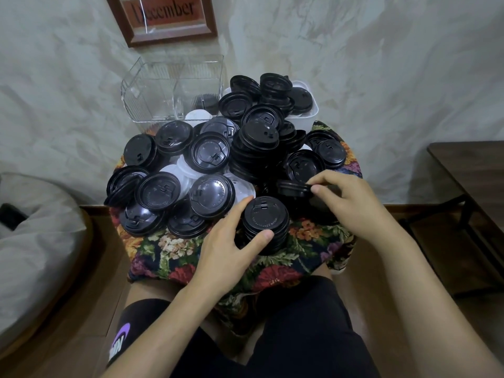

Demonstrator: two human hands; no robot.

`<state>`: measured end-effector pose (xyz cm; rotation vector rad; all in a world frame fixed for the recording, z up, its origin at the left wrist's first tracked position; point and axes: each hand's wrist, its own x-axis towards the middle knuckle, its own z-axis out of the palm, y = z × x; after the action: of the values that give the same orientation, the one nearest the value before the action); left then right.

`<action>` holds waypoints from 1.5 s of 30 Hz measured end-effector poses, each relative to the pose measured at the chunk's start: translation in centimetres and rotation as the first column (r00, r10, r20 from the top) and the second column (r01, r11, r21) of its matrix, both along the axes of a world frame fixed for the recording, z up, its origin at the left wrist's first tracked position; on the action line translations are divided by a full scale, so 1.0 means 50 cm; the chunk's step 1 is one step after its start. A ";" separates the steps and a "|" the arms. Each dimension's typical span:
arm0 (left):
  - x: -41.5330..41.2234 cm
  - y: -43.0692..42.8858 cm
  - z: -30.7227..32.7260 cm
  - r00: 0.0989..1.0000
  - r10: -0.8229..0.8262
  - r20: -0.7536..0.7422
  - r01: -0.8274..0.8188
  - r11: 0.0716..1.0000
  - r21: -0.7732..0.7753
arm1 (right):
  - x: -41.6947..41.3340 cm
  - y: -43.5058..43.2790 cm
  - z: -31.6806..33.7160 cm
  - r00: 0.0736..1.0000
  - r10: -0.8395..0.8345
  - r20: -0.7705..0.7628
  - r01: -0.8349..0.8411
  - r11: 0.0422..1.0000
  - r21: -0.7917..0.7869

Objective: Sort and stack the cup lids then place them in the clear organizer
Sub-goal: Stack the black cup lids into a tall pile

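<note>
left hand (231, 241), fingers (260, 239) wrapped round the lid stack (266, 216) on the floral bench (169, 252), right hand (346, 197) pinching a single lid (293, 188) just behind that stack, clear organizer (152, 88) farther behind it, "December" sign (163, 15) beyond that

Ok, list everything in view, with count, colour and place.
black lids: dozens, black, heaped over cloth and tub
white lids: several, white, under the heap
stack: one, black, cloth's near edge
lid: one, black, behind the stack
organizer: one, clear, back left
tub: one, white, back right
cloth: one, floral, under the lids
frame: one, brown, wall
cushion: one, grey, left
table: one, dark, right
left grip: holds stack
right grip: pinches lid
</note>
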<state>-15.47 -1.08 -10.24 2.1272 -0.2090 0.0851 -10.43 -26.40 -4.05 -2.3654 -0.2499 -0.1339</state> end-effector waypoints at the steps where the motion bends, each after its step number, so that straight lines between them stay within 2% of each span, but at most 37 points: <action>1: 0.000 0.000 0.000 1.000 0.000 -0.002 0.000 1.000 0.000 | -0.003 -0.002 0.001 1.000 0.000 -0.003 0.000 0.997 0.075; 4: 0.000 0.001 -0.002 1.000 0.003 -0.004 -0.003 1.000 0.005 | -0.011 0.001 0.004 1.000 0.005 -0.009 -0.002 0.958 0.286; 6: 0.000 0.002 -0.004 1.000 0.002 -0.007 -0.002 1.000 -0.001 | -0.011 0.008 0.003 0.999 0.013 -0.040 0.003 0.933 0.361; 16: 0.000 0.003 -0.002 1.000 -0.001 -0.003 0.001 1.000 0.002 | 0.002 0.015 -0.014 0.999 0.011 -0.044 0.000 0.969 0.247; 20: 0.002 0.004 0.003 1.000 -0.016 0.007 0.016 0.999 -0.028 | -0.007 0.020 -0.012 0.999 0.013 -0.049 0.000 0.969 0.246; 26: 0.003 0.017 0.006 1.000 -0.015 -0.011 0.015 1.000 -0.017 | -0.020 0.026 -0.002 0.997 0.049 -0.063 -0.024 0.937 0.349; 31: -0.008 0.027 0.008 0.999 0.029 0.034 -0.029 1.000 -0.006 | -0.033 0.043 0.027 0.998 0.052 -0.027 -0.034 0.894 0.447; 33: -0.013 0.029 0.014 0.989 0.102 0.106 -0.100 0.995 -0.018 | -0.037 0.050 0.036 1.000 0.017 -0.006 -0.012 0.864 0.503; 36: -0.008 0.033 0.042 0.927 0.201 0.317 -0.208 0.978 -0.013 | -0.048 0.067 0.053 1.000 0.022 0.000 -0.018 0.797 0.603; 38: 0.004 0.033 0.067 0.907 0.210 0.366 -0.215 0.976 -0.027 | -0.056 0.087 0.061 0.998 0.057 0.000 -0.044 0.761 0.647; 41: 0.021 0.024 0.101 0.947 0.136 0.291 -0.119 0.990 -0.073 | -0.065 0.124 0.071 0.994 0.111 0.019 -0.094 0.725 0.682; 45: 0.032 0.015 0.123 0.973 0.089 0.213 -0.057 0.987 -0.150 | -0.072 0.156 0.076 0.988 0.152 0.014 -0.123 0.737 0.665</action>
<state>-13.89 -0.35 -4.07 1.9802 -0.2464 0.3692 -14.05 -18.61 -0.23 -1.6200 -0.2980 -0.0829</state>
